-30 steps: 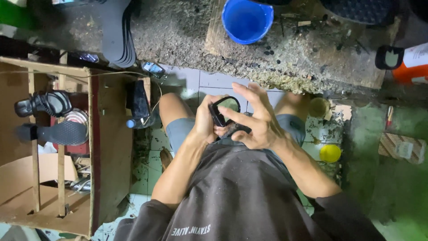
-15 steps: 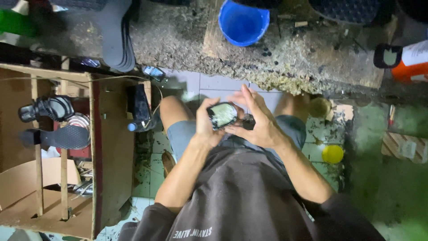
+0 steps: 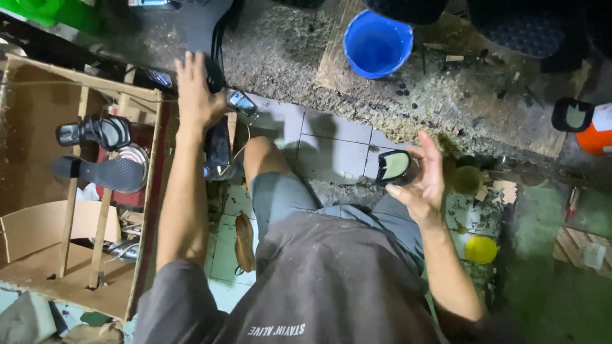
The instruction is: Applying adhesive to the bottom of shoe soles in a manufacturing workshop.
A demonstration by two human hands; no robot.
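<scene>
My right hand (image 3: 422,185) is raised over my right knee and holds a small black shoe piece with a pale face (image 3: 394,167) between thumb and fingers. My left hand (image 3: 194,92) is stretched out to the upper left with its fingers spread and nothing in it. It hovers by the edge of a cardboard box (image 3: 76,79), just below a stack of dark sole sheets (image 3: 201,22). A black shoe part (image 3: 218,145) lies under my left wrist.
Inside the box a wooden rack carries a black strapped sandal (image 3: 95,130) and a dark sole (image 3: 105,173). A blue bucket (image 3: 376,41) stands ahead on rough concrete. A yellow lid (image 3: 481,250) and an orange container (image 3: 596,134) are at the right. A brown sole (image 3: 244,242) lies on the tiles.
Both hands were together on the black piece over my lap. My left hand has let go and reached up to the left; my right hand has carried the piece to the right.
</scene>
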